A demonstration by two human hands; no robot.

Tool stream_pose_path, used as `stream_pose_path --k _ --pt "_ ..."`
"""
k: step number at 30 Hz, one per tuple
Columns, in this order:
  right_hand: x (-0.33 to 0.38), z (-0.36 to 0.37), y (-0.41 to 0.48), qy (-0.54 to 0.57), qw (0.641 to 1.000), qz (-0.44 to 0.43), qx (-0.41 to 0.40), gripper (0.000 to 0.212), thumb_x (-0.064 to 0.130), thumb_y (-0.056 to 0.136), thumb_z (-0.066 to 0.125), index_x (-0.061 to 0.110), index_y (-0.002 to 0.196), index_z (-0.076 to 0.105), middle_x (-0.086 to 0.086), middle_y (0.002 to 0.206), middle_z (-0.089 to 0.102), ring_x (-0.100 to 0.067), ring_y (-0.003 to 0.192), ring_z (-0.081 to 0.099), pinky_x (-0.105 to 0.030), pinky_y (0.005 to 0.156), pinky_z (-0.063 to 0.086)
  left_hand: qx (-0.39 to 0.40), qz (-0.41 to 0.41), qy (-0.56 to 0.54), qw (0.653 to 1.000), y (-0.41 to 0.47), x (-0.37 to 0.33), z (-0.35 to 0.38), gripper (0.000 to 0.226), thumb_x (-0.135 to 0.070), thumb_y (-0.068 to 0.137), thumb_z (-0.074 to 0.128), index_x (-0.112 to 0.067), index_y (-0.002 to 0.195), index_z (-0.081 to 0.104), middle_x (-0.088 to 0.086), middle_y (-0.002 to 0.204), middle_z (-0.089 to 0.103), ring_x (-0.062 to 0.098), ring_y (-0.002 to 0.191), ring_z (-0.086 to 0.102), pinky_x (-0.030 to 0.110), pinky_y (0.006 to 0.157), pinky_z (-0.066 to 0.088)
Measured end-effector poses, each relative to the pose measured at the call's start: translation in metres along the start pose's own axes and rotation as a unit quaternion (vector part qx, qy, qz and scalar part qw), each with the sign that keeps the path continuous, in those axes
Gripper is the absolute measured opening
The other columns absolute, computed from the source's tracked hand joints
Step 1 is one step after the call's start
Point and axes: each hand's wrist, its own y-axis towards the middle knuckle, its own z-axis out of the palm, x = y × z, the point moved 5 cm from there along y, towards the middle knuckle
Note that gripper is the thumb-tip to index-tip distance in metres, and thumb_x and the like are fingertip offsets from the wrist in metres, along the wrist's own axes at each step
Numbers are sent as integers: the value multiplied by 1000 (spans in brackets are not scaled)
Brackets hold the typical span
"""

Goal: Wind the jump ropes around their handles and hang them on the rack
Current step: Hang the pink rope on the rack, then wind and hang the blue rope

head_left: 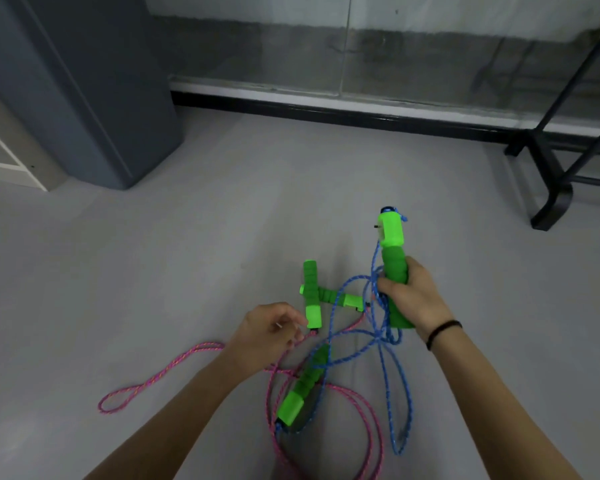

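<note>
My right hand (409, 299) grips a green handle (392, 247) of the blue jump rope (385, 362), held upright above the floor with blue loops hanging from it. A second green handle (300, 393) with blue rope lies tilted on the floor below. Two more green handles lie crossed: one upright (311, 292), one sideways (343, 299). The pink rope (167, 372) runs from them in loops across the floor. My left hand (271, 329) hovers by the upright crossed handle's lower end, fingers curled over the pink rope; whether it grips the rope I cannot tell.
The black metal rack's (551, 168) base stands at the right on the grey floor (118, 271). A dark grey pillar (94, 91) is at the left. A glass wall with a black bottom rail (326, 110) runs along the far side.
</note>
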Motion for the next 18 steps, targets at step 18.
stream_pose_path --k 18 --pt "114 16 -68 112 978 -111 135 17 -5 74 61 0 88 52 -13 65 50 -21 55 47 -30 52 41 114 -2 -46 992 -7 6 17 48 -1 70 75 -14 109 50 3 97 58 -8 73 58 9 73 46"
